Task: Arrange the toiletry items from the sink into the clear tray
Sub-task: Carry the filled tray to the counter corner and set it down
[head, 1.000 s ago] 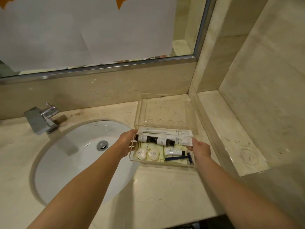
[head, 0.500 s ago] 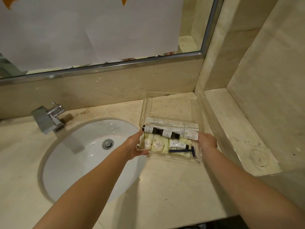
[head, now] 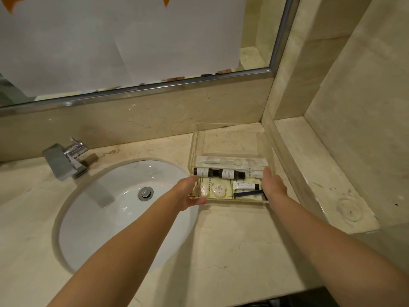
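Observation:
The clear tray [head: 230,201] stands on the marble counter to the right of the sink [head: 106,209]. Inside it lie two small dark bottles [head: 218,173] with white labels, two round wrapped soaps [head: 218,190], a small white tube [head: 244,186], a blue razor [head: 247,193] and a long white packet [head: 234,162] behind them. My left hand [head: 188,193] grips the tray's left end, thumb under its front corner. At the tray's right end my right hand [head: 273,186] holds the wall. The sink bowl holds no items.
A chrome tap [head: 66,158] stands at the sink's back left. A mirror with white paper sheets runs along the wall. A raised marble ledge [head: 318,173] borders the tray on the right. Bare counter [head: 232,251] lies in front of the tray.
Both hands have pushed the tray a little away from me, towards the back wall. The items inside it have kept their places.

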Tool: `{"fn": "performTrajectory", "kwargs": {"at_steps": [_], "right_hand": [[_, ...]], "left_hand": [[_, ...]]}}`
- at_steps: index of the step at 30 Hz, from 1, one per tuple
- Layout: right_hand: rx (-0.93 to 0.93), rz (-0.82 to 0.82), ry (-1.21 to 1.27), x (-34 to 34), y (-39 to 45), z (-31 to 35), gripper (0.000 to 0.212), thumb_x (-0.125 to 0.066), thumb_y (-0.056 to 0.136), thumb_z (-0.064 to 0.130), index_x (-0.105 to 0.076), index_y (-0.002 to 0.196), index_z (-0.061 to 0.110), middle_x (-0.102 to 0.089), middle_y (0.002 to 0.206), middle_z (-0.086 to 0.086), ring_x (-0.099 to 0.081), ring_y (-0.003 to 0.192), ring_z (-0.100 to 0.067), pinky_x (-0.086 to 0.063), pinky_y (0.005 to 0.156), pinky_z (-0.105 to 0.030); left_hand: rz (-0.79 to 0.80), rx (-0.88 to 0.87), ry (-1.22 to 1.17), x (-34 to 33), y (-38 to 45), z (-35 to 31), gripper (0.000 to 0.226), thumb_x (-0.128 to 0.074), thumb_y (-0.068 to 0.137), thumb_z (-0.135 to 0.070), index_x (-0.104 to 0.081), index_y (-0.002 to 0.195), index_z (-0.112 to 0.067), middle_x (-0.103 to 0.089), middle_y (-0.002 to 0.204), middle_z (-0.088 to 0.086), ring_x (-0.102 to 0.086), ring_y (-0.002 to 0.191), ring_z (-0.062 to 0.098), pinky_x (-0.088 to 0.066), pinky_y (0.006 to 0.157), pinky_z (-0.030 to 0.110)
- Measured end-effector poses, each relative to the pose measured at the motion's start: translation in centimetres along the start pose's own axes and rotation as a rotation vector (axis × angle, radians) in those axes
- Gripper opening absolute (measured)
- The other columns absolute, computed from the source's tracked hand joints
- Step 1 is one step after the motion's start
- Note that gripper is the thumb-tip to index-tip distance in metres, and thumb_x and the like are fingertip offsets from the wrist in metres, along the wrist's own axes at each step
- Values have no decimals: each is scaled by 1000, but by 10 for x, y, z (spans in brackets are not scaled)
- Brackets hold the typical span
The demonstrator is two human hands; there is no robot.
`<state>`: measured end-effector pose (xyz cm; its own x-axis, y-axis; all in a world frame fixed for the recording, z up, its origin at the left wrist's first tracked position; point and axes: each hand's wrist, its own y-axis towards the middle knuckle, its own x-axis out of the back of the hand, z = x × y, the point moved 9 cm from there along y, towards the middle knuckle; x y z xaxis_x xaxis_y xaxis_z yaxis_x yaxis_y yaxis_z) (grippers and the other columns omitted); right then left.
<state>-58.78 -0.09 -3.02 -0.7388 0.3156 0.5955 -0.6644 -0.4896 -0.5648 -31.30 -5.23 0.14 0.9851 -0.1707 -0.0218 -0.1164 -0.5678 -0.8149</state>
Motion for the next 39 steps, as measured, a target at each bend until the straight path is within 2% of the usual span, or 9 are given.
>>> {"fn": "performTrajectory", "kwargs": {"at_steps": [4,8,12,15,17,20,24,29,39], "right_hand": [[-50,-25,52,1,1,0,66,-29,93,53,-41,136,5,-57,123,-19,-57,102,-37,-48,90,-44],[-48,-45,40,1,0,-1,63,-32,91,51,-43,132,5,-58,119,-20,-57,101,-38,-48,91,-47],[-21,-54,36,-1,-2,-2,62,-34,88,51,-44,132,9,-56,121,-18,-56,104,-38,-48,92,-49],[-4,-60,35,-2,-2,-4,58,-38,90,47,-41,135,10,-53,126,-19,-53,109,-39,-47,93,-47],[-4,-63,29,-4,-3,-5,56,-39,90,46,-41,134,11,-53,126,-18,-53,109,-39,-47,92,-47],[-2,-72,36,-7,-4,-6,59,-40,87,48,-40,134,13,-51,128,-17,-53,110,-37,-47,93,-49],[-13,-96,-110,-6,-3,-13,64,-38,89,56,-39,139,16,-44,135,-20,-43,122,-38,-39,102,-48],[-10,-89,-113,-13,-9,-17,83,-48,78,68,-36,138,13,-43,136,-16,-43,125,-37,-43,98,-53],[-2,-107,-95,-13,-7,-4,90,-59,77,63,-30,140,7,-39,141,-18,-41,128,-37,-41,101,-52]], "left_hand": [[-11,-24,-27,-4,8,1,22,-50,98,-26,-43,112,-10,-41,114,11,-53,102,36,-57,63,33],[-37,-40,-25,-3,14,-2,23,-51,98,-25,-44,111,-8,-44,107,10,-55,95,34,-57,67,35],[-71,9,92,2,21,0,26,-50,97,-31,-48,105,-7,-50,90,11,-60,84,30,-57,83,45],[-107,27,255,6,26,-3,35,-51,95,-42,-50,103,-8,-49,88,9,-61,93,32,-58,67,38],[-88,42,289,4,31,-4,40,-49,94,-47,-52,104,-8,-53,91,10,-61,88,29,-57,60,36],[-75,71,306,3,38,-3,50,-46,91,-55,-56,114,-12,-61,112,12,-63,98,28,-55,52,32],[-72,92,319,4,43,1,54,-43,89,-60,-56,115,-15,-60,117,11,-62,101,27,-55,51,29],[-53,104,326,2,48,3,54,-41,87,-60,-56,111,-14,-62,107,11,-62,91,24,-55,54,29],[-76,94,261,2,55,2,59,-45,87,-64,-56,117,-14,-63,110,10,-62,88,23,-50,54,29]]}}
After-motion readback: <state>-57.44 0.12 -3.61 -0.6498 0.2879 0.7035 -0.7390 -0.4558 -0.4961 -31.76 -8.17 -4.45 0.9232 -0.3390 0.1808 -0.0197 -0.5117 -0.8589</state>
